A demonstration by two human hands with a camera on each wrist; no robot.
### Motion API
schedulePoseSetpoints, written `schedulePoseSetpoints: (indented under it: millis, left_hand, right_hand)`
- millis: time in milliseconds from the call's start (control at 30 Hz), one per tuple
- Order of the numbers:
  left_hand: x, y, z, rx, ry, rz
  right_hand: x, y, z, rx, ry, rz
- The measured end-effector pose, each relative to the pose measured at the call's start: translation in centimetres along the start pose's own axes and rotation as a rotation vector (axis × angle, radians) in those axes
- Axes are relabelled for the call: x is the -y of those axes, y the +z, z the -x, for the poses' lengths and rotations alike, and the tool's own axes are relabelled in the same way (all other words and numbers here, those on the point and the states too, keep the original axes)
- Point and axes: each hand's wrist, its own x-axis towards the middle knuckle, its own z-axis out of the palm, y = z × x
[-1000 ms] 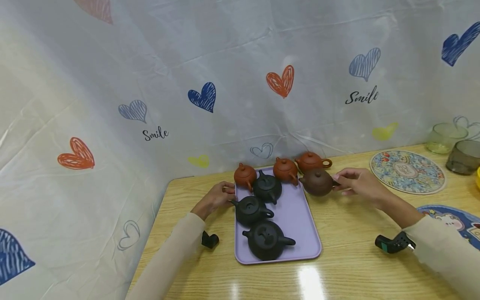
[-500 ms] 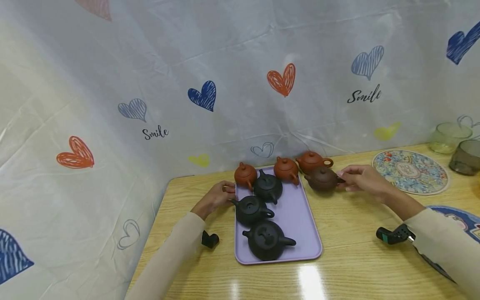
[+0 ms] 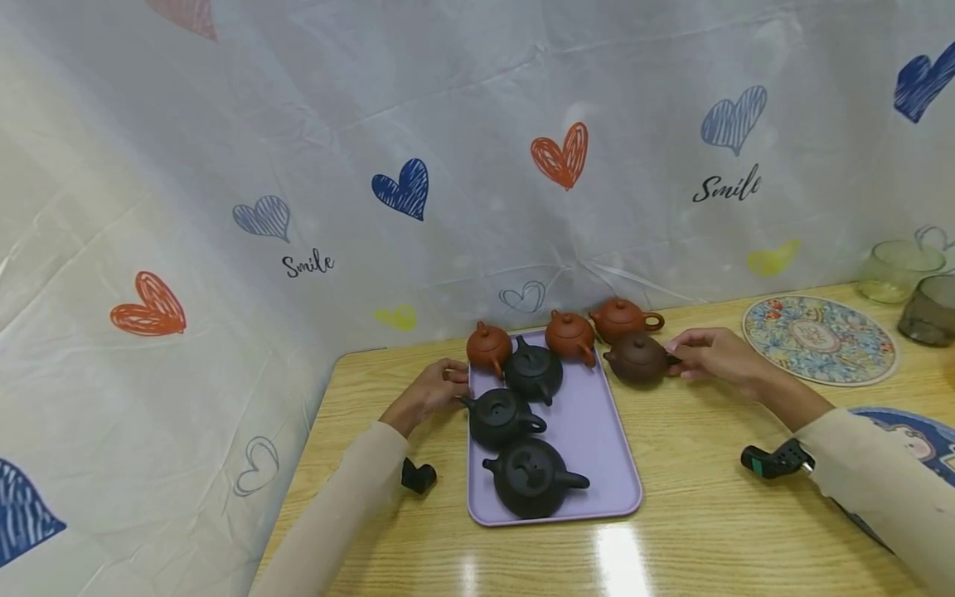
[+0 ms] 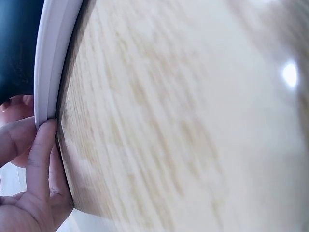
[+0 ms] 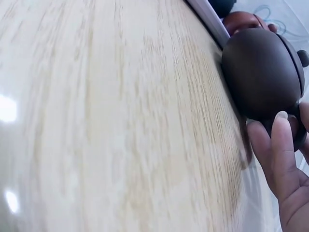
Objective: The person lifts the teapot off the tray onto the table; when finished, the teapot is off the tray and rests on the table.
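My right hand [image 3: 712, 358] holds a dark brown teapot [image 3: 637, 360] by its handle, its spout toward the tray. In the right wrist view, the brown teapot [image 5: 260, 72] appears upright on the table, fingers and thumb at its handle. My left hand [image 3: 431, 393] pinches the left rim of a lilac tray [image 3: 589, 448]; in the left wrist view, fingertips meet at the tray rim [image 4: 48, 63]. On the tray stand three black teapots, one of them [image 3: 530, 478] at the front, and two reddish teapots, including one [image 3: 488, 348] at the back left corner.
Another reddish teapot [image 3: 621, 320] stands behind the brown one, off the tray. To the right lie a round patterned mat [image 3: 821, 338] and a blue mat [image 3: 921, 439], with a green glass [image 3: 899, 269] and a dark glass [image 3: 931, 311]. A heart-printed curtain [image 3: 462, 166] hangs behind.
My right hand has moved the brown teapot down and slightly right, from beside the tray's right rim onto the table. The left hand has stayed at the tray.
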Motion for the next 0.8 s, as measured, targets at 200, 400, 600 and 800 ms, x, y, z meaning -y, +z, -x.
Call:
schedulePoseSetpoints:
  millis: [200,400,600,800]
  left_hand:
    - [-0.2,0.0,0.1,-0.010,-0.012,-0.006]
    - [0.1,0.2,-0.3,-0.022,-0.012,-0.011]
    - [0.1,0.2,-0.3,-0.034,-0.016,-0.006]
    - [0.1,0.2,-0.3,-0.015,-0.011,-0.007]
  right_hand:
    - [0.0,-0.4,0.0,0.030,0.011,0.010]
    - [0.2,-0.4,0.2,0.042,0.023,0.036]
    - [0.1,-0.8,0.7,0.000,-0.015,0.126]
    - [0.2,-1.7,1.6,-0.068,-0.056,0.165]
